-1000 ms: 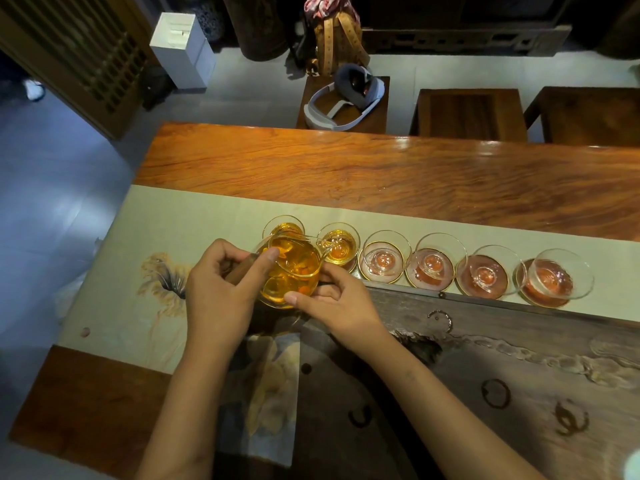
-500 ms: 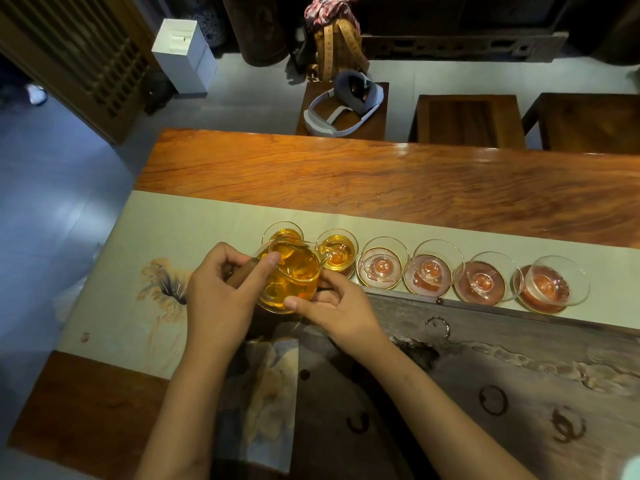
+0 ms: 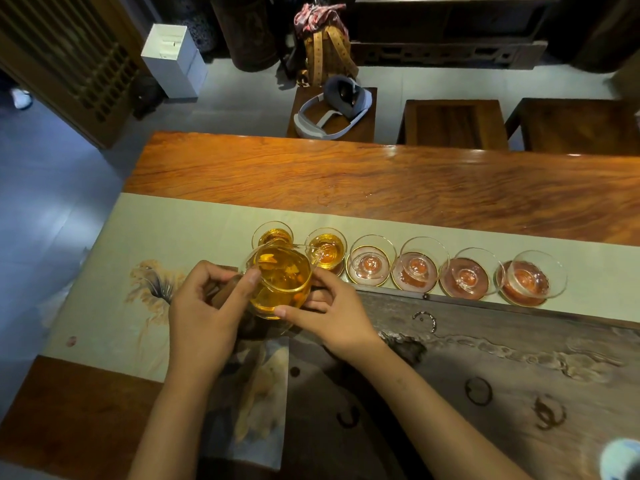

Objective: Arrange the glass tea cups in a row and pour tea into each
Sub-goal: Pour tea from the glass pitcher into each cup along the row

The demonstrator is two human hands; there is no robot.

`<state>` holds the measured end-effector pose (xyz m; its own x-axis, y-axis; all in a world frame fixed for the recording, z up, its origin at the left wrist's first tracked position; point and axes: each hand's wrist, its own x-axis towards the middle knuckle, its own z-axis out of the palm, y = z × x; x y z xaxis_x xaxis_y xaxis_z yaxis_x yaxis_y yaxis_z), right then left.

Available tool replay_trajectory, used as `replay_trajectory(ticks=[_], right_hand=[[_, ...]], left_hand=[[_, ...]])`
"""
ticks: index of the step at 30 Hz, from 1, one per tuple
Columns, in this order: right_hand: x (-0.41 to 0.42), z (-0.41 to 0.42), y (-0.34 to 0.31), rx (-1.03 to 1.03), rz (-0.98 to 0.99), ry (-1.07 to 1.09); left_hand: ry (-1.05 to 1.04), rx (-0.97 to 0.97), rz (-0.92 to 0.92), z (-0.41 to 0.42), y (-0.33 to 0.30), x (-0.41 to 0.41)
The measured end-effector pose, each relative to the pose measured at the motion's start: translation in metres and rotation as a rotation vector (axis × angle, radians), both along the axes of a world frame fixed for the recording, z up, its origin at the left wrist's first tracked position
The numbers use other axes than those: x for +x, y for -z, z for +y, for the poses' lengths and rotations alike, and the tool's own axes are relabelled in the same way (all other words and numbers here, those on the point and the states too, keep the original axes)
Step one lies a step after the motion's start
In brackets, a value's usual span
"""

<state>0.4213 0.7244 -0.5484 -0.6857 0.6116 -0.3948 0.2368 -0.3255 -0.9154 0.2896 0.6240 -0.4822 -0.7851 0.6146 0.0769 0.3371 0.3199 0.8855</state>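
The clear glass pitcher of amber tea (image 3: 282,284) now leans further right than a second ago, and a thin stream runs from its spout into the second small glass cup from the left (image 3: 327,249), whose amber level stands higher.

Dim warm room light glares off the polished desk (image 3: 381,181) at its far edge, corners are dark, and wide-angle distortion bends the edges.
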Motion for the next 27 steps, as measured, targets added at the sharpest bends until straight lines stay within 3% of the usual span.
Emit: replay_trajectory(ticks=[8, 27], right_hand=[[0.030, 0.008, -0.012, 0.096, 0.011, 0.040], [0.051, 0.005, 0.002, -0.024, 0.094, 0.119]], left_hand=[[0.029, 0.063, -0.044, 0.008, 0.000, 0.023], [0.093, -0.013, -0.014, 0.020, 0.011, 0.039]])
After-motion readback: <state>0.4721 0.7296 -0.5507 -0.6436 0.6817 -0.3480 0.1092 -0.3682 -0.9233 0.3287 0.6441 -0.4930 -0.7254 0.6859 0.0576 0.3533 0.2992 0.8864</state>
